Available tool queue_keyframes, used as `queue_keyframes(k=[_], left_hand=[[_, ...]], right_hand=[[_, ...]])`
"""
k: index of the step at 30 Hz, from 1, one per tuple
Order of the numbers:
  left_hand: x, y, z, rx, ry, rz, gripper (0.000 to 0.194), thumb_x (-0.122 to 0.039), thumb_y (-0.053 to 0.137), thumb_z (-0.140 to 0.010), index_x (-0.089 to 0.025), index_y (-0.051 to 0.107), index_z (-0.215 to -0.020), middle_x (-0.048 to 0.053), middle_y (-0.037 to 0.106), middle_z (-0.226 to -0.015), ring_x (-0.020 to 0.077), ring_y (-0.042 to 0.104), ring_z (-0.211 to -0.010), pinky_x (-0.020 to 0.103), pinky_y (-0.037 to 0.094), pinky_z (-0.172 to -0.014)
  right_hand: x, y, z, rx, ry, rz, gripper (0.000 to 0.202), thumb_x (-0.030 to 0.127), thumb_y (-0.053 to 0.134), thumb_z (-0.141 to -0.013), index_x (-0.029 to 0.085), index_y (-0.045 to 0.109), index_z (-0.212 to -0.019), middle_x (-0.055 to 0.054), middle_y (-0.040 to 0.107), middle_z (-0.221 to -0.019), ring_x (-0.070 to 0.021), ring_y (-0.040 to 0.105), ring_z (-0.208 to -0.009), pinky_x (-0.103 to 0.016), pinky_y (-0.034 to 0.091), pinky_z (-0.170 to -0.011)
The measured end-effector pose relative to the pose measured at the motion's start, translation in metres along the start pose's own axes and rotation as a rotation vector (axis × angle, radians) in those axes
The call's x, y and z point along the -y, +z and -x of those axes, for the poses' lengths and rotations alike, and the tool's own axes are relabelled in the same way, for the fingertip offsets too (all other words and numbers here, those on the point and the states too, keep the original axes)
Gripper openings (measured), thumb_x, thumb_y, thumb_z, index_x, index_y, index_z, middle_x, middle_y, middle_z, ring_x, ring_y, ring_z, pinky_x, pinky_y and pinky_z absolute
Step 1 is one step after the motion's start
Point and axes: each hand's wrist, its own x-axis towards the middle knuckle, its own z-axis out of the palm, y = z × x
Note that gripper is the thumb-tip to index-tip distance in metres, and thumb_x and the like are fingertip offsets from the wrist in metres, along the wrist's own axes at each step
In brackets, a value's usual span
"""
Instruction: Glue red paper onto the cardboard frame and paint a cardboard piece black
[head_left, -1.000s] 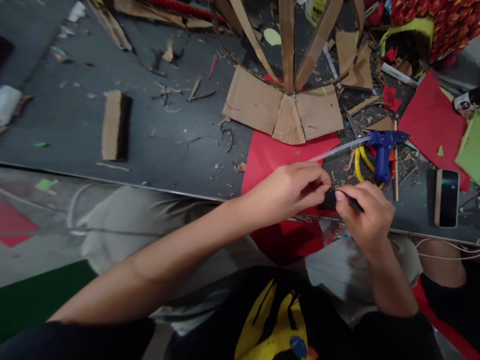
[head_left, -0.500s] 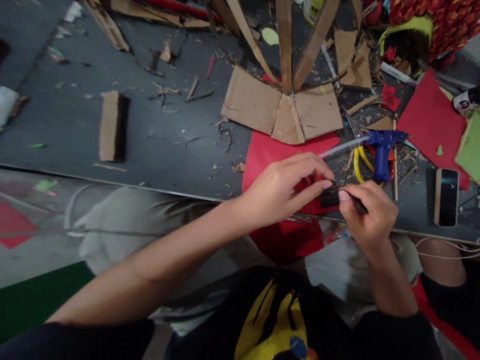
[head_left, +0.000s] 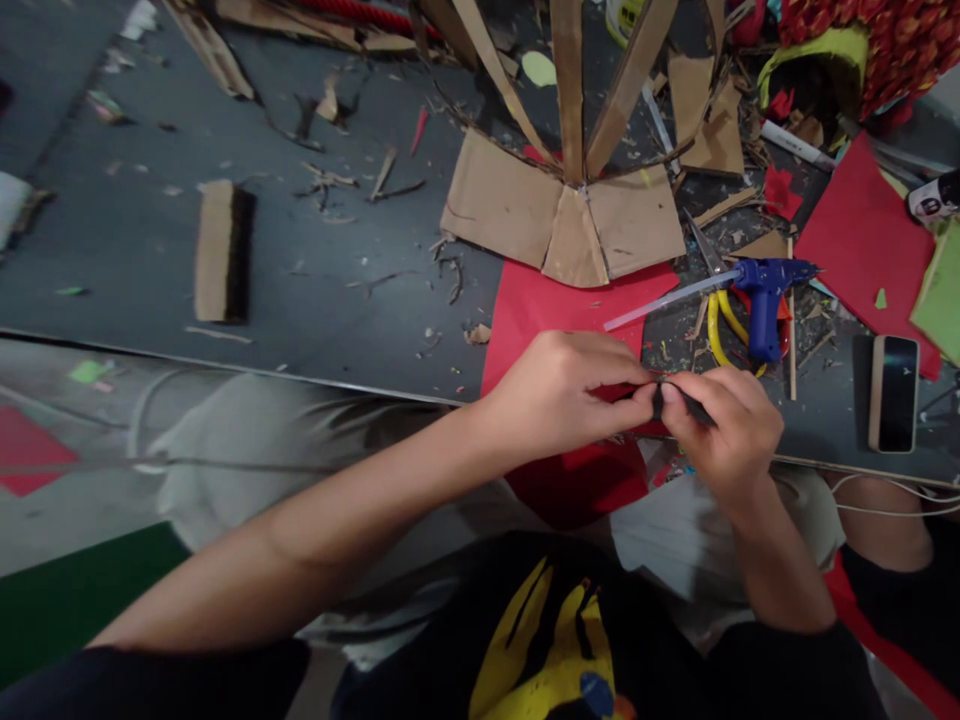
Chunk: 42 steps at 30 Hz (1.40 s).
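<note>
My left hand (head_left: 574,385) is closed, its thumb and fingertips pinching one end of a small dark strip (head_left: 696,404). My right hand (head_left: 731,425) grips the same strip between thumb and bent forefinger; the fingers cover much of it, and its material is hard to make out. Both hands' fingertips nearly meet at the table's front edge, over a red paper sheet (head_left: 555,310) that hangs partly off it. Just beyond the hands lie a blue glue gun (head_left: 765,310) with a glue stick in it and scissors with yellow handles (head_left: 716,330).
A cardboard frame with upright strips (head_left: 502,200) stands on the sheet's far end. Left of it lies a cardboard block (head_left: 216,250) among scraps on the dark table (head_left: 337,310). A phone (head_left: 896,395), a white marker (head_left: 796,145) and more red paper (head_left: 862,240) are at right.
My hands have drawn closer together and slightly nearer my body, both still pinching the dark strip. The left fingers have folded down, uncovering more of the glue stick.
</note>
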Motion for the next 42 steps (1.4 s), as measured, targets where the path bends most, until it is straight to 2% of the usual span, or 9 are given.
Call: queue_keyframes(k=[8,10,18,21,26,30,34,37,42], left_hand=[[0.0047,0.0011,0.0053,0.015,0.296,-0.497,0.025,-0.018,0.045,-0.090,-0.011,0.063,-0.076,0.004,0.068,-0.071,0.0132,0.062,-0.063,0.024,0.052,-0.062],[0.0051,0.0020,0.0047,-0.005,0.294,-0.470,0.025,-0.018,0.045,-0.090,-0.012,0.063,-0.075,0.003,0.067,-0.070,0.0125,0.061,-0.062,0.024,0.052,-0.062],[0.0006,-0.0009,-0.0022,-0.116,0.070,-0.144,0.016,-0.017,0.051,-0.086,-0.017,0.064,-0.076,0.003,0.068,-0.073,0.0109,0.062,-0.066,0.020,0.051,-0.062],[0.0015,-0.0009,-0.0010,-0.113,0.123,-0.180,0.012,-0.020,0.053,-0.085,-0.017,0.064,-0.082,0.003,0.069,-0.077,0.0117,0.063,-0.068,0.021,0.053,-0.065],[0.0052,0.0025,0.0028,-0.109,0.308,-0.429,0.015,-0.017,0.052,-0.087,-0.014,0.063,-0.078,0.003,0.067,-0.071,0.0121,0.061,-0.063,0.023,0.053,-0.064],[0.0047,0.0020,0.0048,-0.012,0.318,-0.560,0.022,-0.018,0.046,-0.091,-0.013,0.061,-0.076,0.003,0.066,-0.070,0.0123,0.060,-0.062,0.024,0.052,-0.060],[0.0038,0.0021,0.0054,-0.011,0.332,-0.583,0.023,-0.017,0.044,-0.092,-0.012,0.061,-0.077,0.004,0.065,-0.070,0.0132,0.060,-0.062,0.024,0.050,-0.057],[0.0045,0.0045,0.0046,-0.058,0.301,-0.507,0.020,-0.015,0.048,-0.089,-0.011,0.062,-0.076,0.004,0.065,-0.069,0.0131,0.059,-0.061,0.023,0.050,-0.058],[0.0055,0.0068,0.0008,-0.133,0.140,-0.217,0.015,-0.017,0.053,-0.085,-0.014,0.063,-0.075,0.002,0.065,-0.069,0.0104,0.059,-0.064,0.019,0.049,-0.061]], right_hand=[[-0.0020,0.0053,-0.0004,0.010,-0.022,0.015,0.009,0.024,0.057,-0.084,0.020,0.062,-0.078,0.002,0.062,-0.061,-0.0105,0.052,-0.057,-0.026,0.037,-0.058],[-0.0020,0.0042,0.0003,0.013,-0.002,-0.004,0.009,0.024,0.057,-0.084,0.020,0.062,-0.078,0.002,0.062,-0.062,-0.0105,0.053,-0.058,-0.026,0.038,-0.058],[-0.0033,-0.0017,0.0007,0.014,0.083,-0.085,0.009,0.024,0.057,-0.084,0.020,0.063,-0.081,0.001,0.061,-0.066,-0.0105,0.054,-0.061,-0.024,0.042,-0.060],[-0.0036,-0.0018,0.0009,0.011,0.094,-0.072,0.010,0.025,0.056,-0.084,0.020,0.064,-0.081,0.002,0.061,-0.065,-0.0108,0.054,-0.061,-0.024,0.042,-0.060],[-0.0031,-0.0001,0.0002,-0.002,0.058,-0.009,0.012,0.026,0.056,-0.085,0.020,0.063,-0.077,0.002,0.061,-0.062,-0.0109,0.053,-0.059,-0.025,0.040,-0.060],[-0.0025,0.0024,-0.0004,0.017,0.011,0.032,0.013,0.025,0.056,-0.085,0.020,0.063,-0.076,0.002,0.061,-0.060,-0.0110,0.052,-0.057,-0.027,0.037,-0.058],[-0.0018,0.0027,-0.0001,0.029,0.023,0.050,0.015,0.026,0.054,-0.086,0.020,0.063,-0.076,0.002,0.061,-0.062,-0.0106,0.052,-0.057,-0.026,0.037,-0.060],[-0.0018,0.0014,-0.0003,0.030,0.043,0.029,0.016,0.027,0.054,-0.086,0.020,0.063,-0.076,0.002,0.061,-0.062,-0.0108,0.053,-0.058,-0.026,0.038,-0.060],[-0.0025,-0.0008,-0.0011,0.034,0.090,-0.069,0.014,0.026,0.053,-0.086,0.019,0.064,-0.079,0.001,0.063,-0.067,-0.0108,0.056,-0.063,-0.024,0.042,-0.062]])
